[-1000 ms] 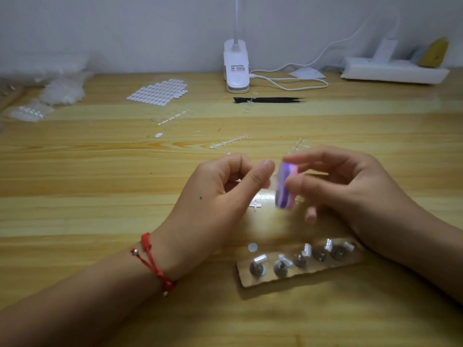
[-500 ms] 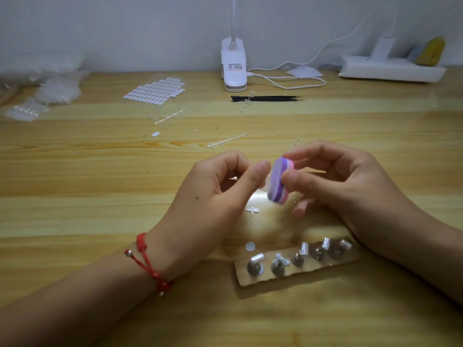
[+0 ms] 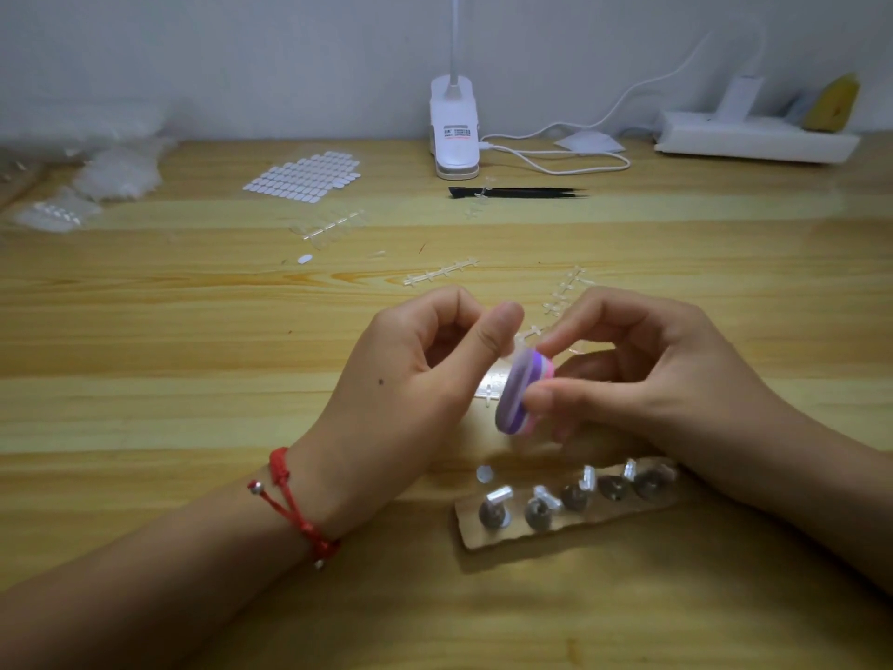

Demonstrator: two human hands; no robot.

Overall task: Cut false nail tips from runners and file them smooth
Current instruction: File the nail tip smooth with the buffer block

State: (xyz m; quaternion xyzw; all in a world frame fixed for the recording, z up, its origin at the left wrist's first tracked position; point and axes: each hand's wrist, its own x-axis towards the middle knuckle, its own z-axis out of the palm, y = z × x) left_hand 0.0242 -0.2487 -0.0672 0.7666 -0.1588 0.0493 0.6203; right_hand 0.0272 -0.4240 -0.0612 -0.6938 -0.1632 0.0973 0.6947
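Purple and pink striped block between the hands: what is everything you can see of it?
The purple and pink striped block is a rounded pad of stacked layers, foam-like, with a purple face. It is held tilted on edge above the wooden table. The right hand pinches it between thumb and fingers. The thumb of the left hand sits by its upper end; contact is unclear.

Desk scene: a white clip-on lamp base (image 3: 454, 133) stands at top centre of a wooden table (image 3: 145, 331), its white cable (image 3: 555, 159) looping to the right. A white power strip (image 3: 754, 140) sits at upper right — a yellow object (image 3: 833, 101) behind it. Clear plastic bags (image 3: 116, 171) lie at upper left, near a sheet of white oval stickers (image 3: 304, 176).
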